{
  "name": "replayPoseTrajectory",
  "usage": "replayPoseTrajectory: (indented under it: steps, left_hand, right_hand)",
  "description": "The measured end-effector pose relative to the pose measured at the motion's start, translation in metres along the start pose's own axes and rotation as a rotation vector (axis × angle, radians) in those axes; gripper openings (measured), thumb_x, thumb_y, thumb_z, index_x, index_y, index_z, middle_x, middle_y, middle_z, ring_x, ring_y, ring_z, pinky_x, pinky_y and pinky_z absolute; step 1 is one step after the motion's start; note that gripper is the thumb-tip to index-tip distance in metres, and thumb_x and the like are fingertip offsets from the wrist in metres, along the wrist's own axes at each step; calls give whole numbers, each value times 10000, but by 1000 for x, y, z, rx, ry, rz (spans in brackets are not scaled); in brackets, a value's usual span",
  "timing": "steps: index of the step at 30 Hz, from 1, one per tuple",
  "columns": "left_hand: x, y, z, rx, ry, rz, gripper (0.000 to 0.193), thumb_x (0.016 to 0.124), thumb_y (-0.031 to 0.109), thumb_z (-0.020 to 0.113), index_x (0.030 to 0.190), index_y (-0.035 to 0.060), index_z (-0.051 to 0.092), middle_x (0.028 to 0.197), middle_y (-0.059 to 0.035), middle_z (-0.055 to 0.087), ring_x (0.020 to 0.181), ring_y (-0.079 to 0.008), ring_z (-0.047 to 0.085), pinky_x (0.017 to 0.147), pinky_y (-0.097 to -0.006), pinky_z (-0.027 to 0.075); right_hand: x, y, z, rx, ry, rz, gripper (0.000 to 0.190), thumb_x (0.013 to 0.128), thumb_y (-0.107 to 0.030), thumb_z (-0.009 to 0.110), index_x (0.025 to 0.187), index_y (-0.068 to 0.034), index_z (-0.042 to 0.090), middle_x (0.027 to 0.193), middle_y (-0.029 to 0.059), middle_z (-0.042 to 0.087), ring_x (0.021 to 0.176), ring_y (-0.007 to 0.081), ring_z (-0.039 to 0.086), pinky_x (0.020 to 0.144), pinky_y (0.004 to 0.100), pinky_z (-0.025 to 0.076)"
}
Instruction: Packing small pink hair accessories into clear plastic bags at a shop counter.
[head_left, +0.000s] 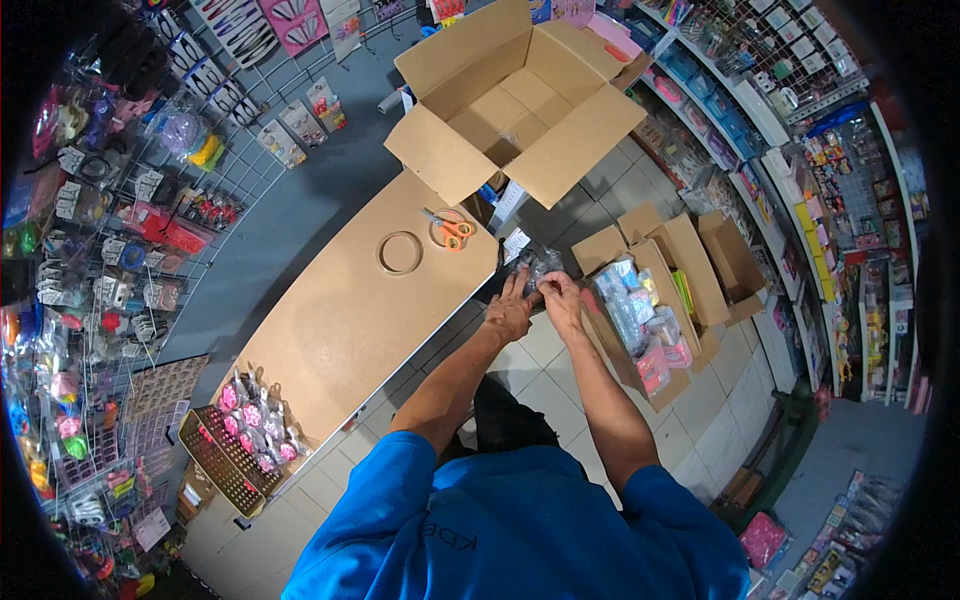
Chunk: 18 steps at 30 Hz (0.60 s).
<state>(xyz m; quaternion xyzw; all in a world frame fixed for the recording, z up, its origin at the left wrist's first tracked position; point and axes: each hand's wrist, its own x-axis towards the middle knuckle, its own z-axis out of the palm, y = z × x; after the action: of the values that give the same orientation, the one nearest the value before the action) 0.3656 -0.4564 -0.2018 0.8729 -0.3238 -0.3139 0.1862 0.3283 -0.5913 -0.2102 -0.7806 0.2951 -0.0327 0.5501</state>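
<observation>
Beyond the right end of the tabletop, my left hand (511, 309) lies with its fingers stretched over a bundle in clear plastic wrapping (541, 267). My right hand (561, 297) touches the same plastic from the right with bent fingers; whether it pinches the plastic cannot be made out. What the wrapping holds is unclear. A white label with writing (516, 244) shows just above the bundle. Orange-handled scissors (452, 229) rest on a tape roll (435, 227) at the table's far end, and a second tape roll (399, 253) lies beside them.
A large open cardboard box (517, 97) stands beyond the wooden table (330, 322). At right, an open carton (622, 360) holds packaged goods. A perforated basket (217, 465) with pink flower items (251, 415) sits at the table's near left. Stocked shelves (757, 112) and wire racks (262, 105) surround the area.
</observation>
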Motion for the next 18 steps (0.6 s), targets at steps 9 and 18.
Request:
replayPoseTrajectory:
  steps: [9, 18]
  left_hand:
    - [14, -10, 22, 90, -44, -34, 776, 820, 160, 733, 1506, 255, 383, 1652, -90, 39, 1502, -345, 142, 1141, -521, 335]
    - [29, -30, 54, 61, 86, 85, 604, 898, 98, 537, 1478, 231, 430, 1635, -137, 133, 1476, -359, 232, 1131, -545, 329]
  right_hand:
    - [-25, -32, -21, 221, -4, 56, 148, 882, -158, 582, 949, -26, 582, 848, 30, 616, 829, 150, 589, 755, 293, 470]
    - [-49, -96, -62, 475, 26, -13, 98, 915, -159, 546, 965, -82, 581, 937, 12, 632, 858, 110, 601, 787, 292, 512]
